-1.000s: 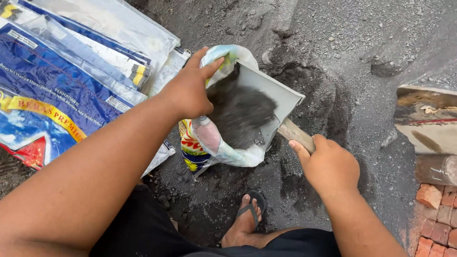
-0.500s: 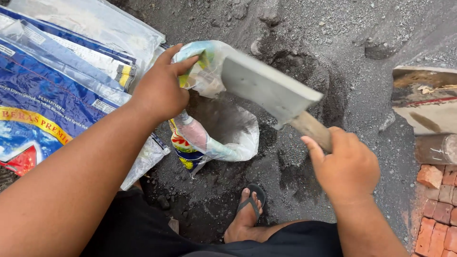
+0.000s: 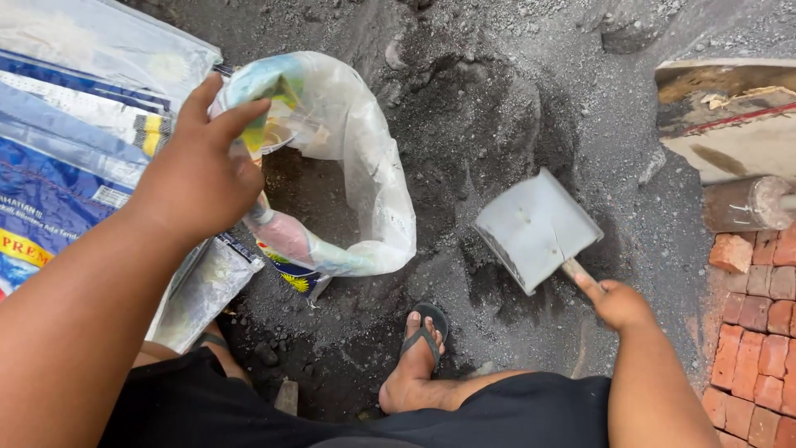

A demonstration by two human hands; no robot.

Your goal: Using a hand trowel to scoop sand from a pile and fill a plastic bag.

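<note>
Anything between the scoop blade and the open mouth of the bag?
Nothing visible. The scoop, held in the right hand, sits in dark sand right of the bag. Only loose sand lies between. The left hand holds the bag's rim open.

sack: clear plastic sack [image 3: 356, 166] left of flat grey metal scoop [image 3: 535, 228], on dark sand [image 3: 497, 91]
bricks: red paving bricks [image 3: 759, 332] far right
bags: stacked woven blue-white bags [image 3: 75, 149] far left

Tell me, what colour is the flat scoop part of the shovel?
Pale grey, dusted with dark sand: the shovel blade shows in the head view.
</note>
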